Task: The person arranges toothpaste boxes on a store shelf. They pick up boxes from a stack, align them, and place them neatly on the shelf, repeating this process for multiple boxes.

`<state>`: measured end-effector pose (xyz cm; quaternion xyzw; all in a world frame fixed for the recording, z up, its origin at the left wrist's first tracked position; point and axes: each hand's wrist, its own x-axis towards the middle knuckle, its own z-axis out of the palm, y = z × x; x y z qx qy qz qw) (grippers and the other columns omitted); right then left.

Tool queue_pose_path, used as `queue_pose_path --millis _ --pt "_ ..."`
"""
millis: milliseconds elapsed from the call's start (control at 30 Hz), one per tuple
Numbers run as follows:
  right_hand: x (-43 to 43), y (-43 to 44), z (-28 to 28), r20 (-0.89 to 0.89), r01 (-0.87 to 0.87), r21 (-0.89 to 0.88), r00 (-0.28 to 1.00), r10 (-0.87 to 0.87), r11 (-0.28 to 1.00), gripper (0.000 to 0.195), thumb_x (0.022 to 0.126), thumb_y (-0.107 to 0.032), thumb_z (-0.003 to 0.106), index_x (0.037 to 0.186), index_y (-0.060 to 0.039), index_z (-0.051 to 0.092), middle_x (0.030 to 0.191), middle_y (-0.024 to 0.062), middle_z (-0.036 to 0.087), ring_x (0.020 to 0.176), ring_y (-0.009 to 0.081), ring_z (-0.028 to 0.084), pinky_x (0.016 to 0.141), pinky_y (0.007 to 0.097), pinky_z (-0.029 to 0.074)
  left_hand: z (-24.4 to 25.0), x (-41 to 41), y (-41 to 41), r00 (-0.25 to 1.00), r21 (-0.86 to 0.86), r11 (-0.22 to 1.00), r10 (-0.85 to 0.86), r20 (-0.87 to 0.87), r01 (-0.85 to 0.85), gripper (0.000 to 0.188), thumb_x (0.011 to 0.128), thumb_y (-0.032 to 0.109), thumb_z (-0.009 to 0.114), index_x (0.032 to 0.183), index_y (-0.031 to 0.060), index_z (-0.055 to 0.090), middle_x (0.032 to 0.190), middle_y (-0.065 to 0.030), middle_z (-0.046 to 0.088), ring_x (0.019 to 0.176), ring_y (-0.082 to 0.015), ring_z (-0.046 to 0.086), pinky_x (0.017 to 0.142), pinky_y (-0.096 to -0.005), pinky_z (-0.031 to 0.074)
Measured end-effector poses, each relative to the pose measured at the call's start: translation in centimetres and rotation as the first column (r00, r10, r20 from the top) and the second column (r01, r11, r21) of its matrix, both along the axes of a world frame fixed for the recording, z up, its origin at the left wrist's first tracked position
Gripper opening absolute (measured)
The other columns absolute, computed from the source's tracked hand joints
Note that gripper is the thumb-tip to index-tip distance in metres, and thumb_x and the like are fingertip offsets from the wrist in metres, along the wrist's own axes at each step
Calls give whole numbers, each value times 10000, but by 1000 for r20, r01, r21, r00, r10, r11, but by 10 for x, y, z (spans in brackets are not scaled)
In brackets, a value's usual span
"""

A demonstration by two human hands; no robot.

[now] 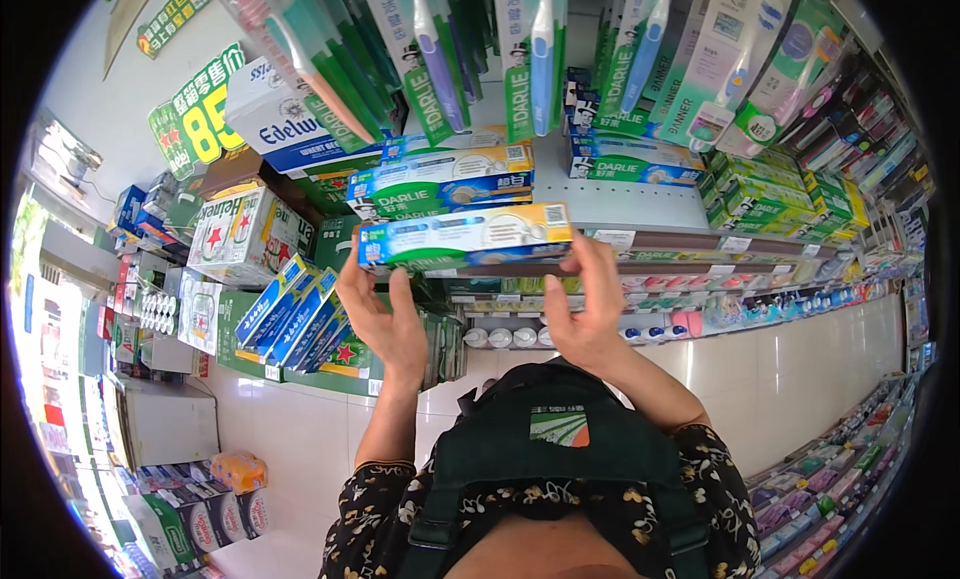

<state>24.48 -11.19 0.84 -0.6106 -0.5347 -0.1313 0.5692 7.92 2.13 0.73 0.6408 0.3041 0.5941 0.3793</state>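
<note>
A Darlie toothpaste box (465, 237), white, yellow, blue and green, is held level between both hands in front of the shelf. My left hand (384, 312) grips its left end, and my right hand (589, 297) grips its right end. Just behind it, similar Darlie boxes (442, 181) are stacked on the white metal shelf (622, 204). Another stack of Darlie boxes (634, 159) sits farther right. Several blue toothpaste boxes (289, 309) lean in a row on green beer cartons at the left.
Packaged toothbrushes (540, 61) hang above the shelf. Heineken cartons (240, 234) and an Edelweiss carton (300, 121) stand at the left. Green-yellow toothpaste boxes (757, 192) are stacked at the right. Lower shelves hold bottles (514, 337). A product display (840, 466) stands at lower right.
</note>
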Motion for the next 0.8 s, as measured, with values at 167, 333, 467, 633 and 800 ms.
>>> queue_pose_path --millis 167,333,467,633,800 --pt "-3 38 2 23 -31 29 999 30 999 527 808 3 632 1277 164 453 1119 273 541 861 321 554 715 392 494 -5 -2 40 1000 4 1000 -9 -7 9 477 916 -93 547 1353 -85 358 1401 -233 469 1184 -224 528 1033 -344 399" --pt "8 60 1 44 -8 38 999 7 999 528 821 -9 629 1280 171 439 1112 280 533 873 338 558 739 417 489 -2 7 69 996 56 998 4 -86 1 414 926 -63 546 1320 -37 421 1190 -149 560 1069 -166 537 941 -302 422" --pt "15 70 -5 28 20 -12 999 -19 1000 537 824 -28 626 1290 159 436 1139 277 531 946 370 546 827 452 466 -1 14 83 966 88 995 73 -247 -53 429 918 -75 556 1324 -37 423 1184 -196 607 1098 -198 594 933 -305 448" --pt "27 75 -3 99 77 -28 992 -73 997 597 818 -89 650 1323 132 418 1198 276 516 1068 417 501 935 501 405 -7 17 95 982 58 998 -5 -190 16 533 905 17 616 1386 -25 390 1318 -210 543 1202 -226 541 996 -353 416" --pt "63 87 27 108 -42 -185 992 63 982 700 801 -207 718 1385 31 416 1296 239 494 1147 405 471 1010 484 370 -6 12 112 975 46 989 -133 -177 144 730 900 152 638 1514 -11 277 1371 -178 498 1201 -206 516 1017 -329 403"
